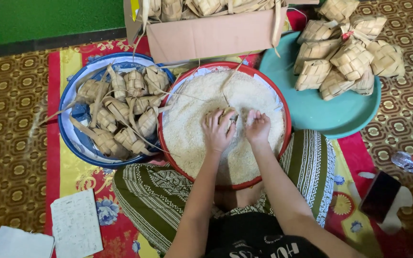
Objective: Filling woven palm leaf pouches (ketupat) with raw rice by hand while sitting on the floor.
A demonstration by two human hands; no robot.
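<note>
A home floor: patterned carpet (pixel 10 119), floral mat (pixel 92 181), basins of rice (pixel 187 124) and woven leaf pouches (pixel 345 57).

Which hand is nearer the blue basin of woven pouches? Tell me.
Left. The left hand lies in the rice, holding a pouch close to the blue basin; the right hand is beyond it, farther away.

Those pouches (pixel 129 111) are woven palm leaf, dry and matt, kinda ribbed. Rice (pixel 201 119) looks grainy and dull. Red basin (pixel 283 102) and teal tray (pixel 321 112) are smooth plastic with a slight sheen. Box (pixel 213 36) is plain matt cardboard, and the sarong (pixel 154 196) is soft printed cloth.
</note>
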